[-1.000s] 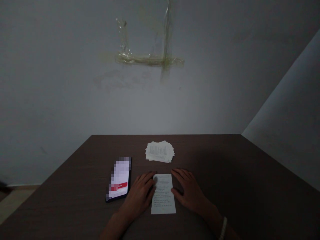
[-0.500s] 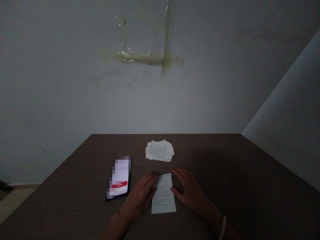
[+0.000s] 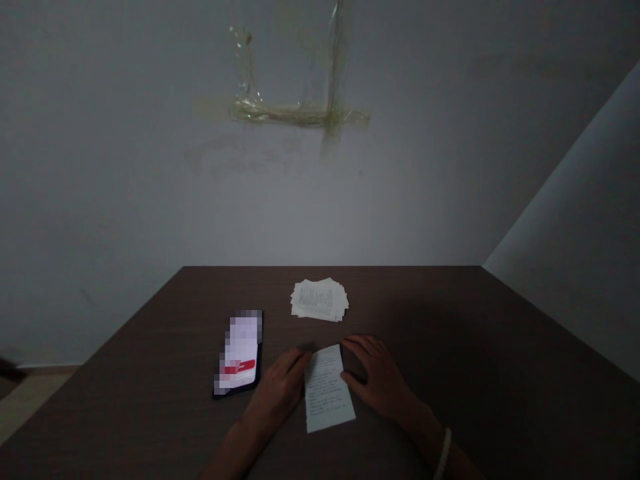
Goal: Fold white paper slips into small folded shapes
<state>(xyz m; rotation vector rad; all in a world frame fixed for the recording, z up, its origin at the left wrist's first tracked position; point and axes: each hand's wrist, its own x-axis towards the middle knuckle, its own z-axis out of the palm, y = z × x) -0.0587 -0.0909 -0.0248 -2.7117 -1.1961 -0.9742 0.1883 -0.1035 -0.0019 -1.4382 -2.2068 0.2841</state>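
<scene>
A narrow sheet of paper (image 3: 329, 393) with lines of dark writing lies in front of me, turned a little on the table. My left hand (image 3: 283, 387) has its fingers closed at the sheet's upper left edge; its thumb is mostly hidden beside the paper. Along the opposite edge rests my right hand (image 3: 375, 377), open, thumb apart from the stretched fingers, with the fingertips touching or nearly touching the upper right corner. Beyond both hands sits an untidy pile of printed papers (image 3: 320, 300), its edges fanned out.
A phone (image 3: 240, 353) with a lit, partly blurred screen lies left of my left hand. The dark brown table (image 3: 475, 373) meets a grey wall (image 3: 410, 187) at its far edge. Yellowed tape (image 3: 285, 117) sticks to that wall.
The sheet has turned slightly, its lower end swinging right and toward me. My left fingers have shifted slightly at its edge. The right hand has barely moved.
</scene>
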